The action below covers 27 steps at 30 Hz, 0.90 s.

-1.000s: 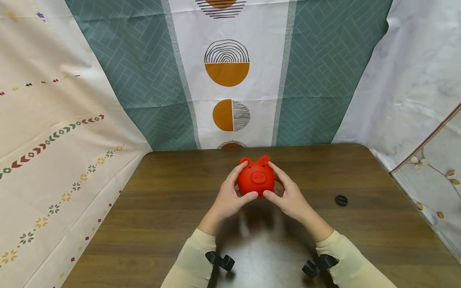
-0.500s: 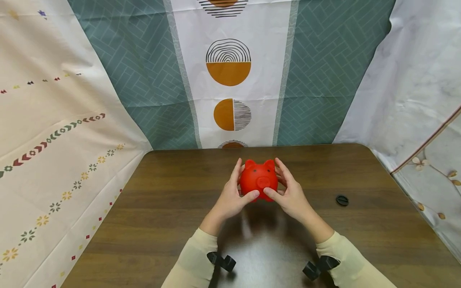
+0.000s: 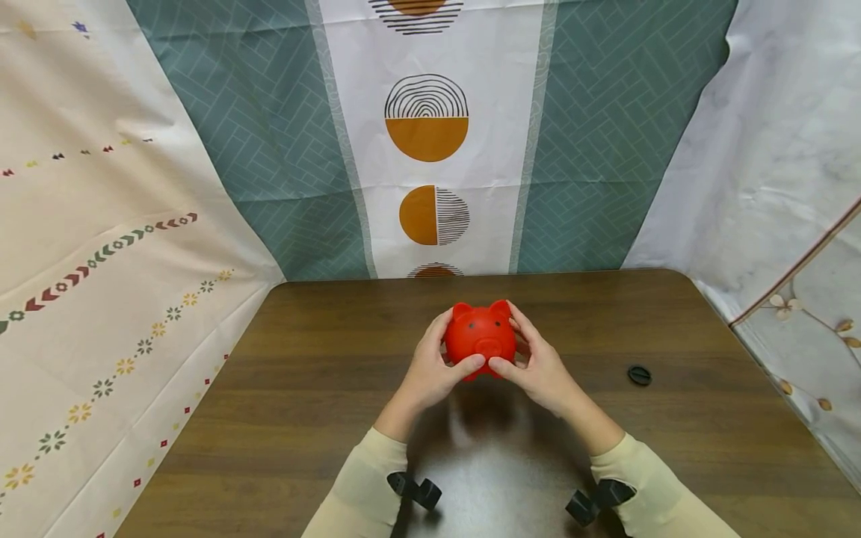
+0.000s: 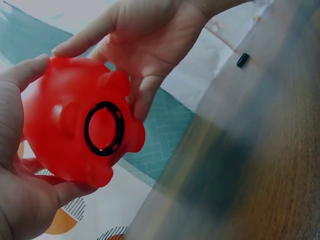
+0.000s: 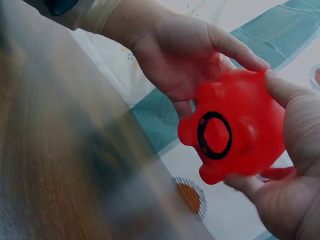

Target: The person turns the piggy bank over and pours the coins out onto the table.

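Note:
A red piggy bank point(image 3: 479, 332) faces me, held between my two hands above the table. My left hand point(image 3: 428, 366) grips its left side, with the thumb low on the front near the snout. On the other side, my right hand point(image 3: 540, 368) holds it in the same way, thumb below the snout. Both wrist views show the underside, where a black ring point(image 4: 88, 135) surrounds a round hole between the stubby feet. A small round black plug point(image 3: 639, 375) lies on the table to the right of my right hand.
The brown wooden table point(image 3: 336, 418) ends at a patterned teal and white cloth point(image 3: 269, 149) hanging behind it. Cream cloth point(image 3: 101, 299) hangs on the left and pale cloth point(image 3: 773, 187) on the right.
The piggy bank has turned in my hands, swinging right and then partly back, and sits slightly lower. My fingers spread away from its sides and have closed in again. The plug stays put.

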Each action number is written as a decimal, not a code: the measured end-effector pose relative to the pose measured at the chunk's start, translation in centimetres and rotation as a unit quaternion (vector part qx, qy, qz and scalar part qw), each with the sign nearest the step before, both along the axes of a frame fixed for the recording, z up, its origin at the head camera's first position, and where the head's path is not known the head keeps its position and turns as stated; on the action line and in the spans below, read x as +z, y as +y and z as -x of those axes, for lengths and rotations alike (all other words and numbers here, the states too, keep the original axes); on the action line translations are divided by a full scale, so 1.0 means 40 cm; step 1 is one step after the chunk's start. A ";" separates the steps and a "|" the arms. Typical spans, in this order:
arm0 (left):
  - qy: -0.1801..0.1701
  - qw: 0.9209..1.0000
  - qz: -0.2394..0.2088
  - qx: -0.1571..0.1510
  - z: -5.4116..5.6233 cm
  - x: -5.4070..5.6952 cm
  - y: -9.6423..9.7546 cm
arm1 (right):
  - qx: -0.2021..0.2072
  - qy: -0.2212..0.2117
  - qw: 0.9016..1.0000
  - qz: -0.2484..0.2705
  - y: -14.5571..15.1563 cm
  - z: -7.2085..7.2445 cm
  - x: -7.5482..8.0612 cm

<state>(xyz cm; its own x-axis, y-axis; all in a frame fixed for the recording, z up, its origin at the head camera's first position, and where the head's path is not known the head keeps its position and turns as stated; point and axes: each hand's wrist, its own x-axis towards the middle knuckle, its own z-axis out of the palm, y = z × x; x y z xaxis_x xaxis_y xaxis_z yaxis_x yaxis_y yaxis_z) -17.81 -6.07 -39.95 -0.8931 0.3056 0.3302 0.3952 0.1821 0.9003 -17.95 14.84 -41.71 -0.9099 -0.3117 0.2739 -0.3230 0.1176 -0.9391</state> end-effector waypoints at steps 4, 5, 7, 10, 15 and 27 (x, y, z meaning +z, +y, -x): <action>0.021 1.000 -0.009 0.009 0.017 -0.030 0.000 | 0.021 -0.032 0.999 -0.002 -0.005 0.000 -0.002; 0.022 1.000 -0.008 0.007 0.010 -0.019 0.000 | 0.022 -0.033 0.999 -0.001 -0.007 0.001 -0.002; 0.013 1.000 -0.007 0.000 -0.004 0.004 -0.001 | 0.020 -0.032 0.999 0.004 -0.008 0.001 -0.003; 0.000 1.000 0.011 -0.006 -0.025 0.041 -0.004 | 0.007 -0.031 0.999 0.011 -0.010 0.004 -0.008; -0.023 0.998 0.055 0.001 -0.023 0.036 -0.009 | -0.016 -0.036 0.999 0.020 -0.013 0.012 -0.028; -0.030 0.997 0.069 0.008 0.047 -0.083 -0.013 | -0.022 -0.038 0.999 -0.014 -0.014 0.022 -0.068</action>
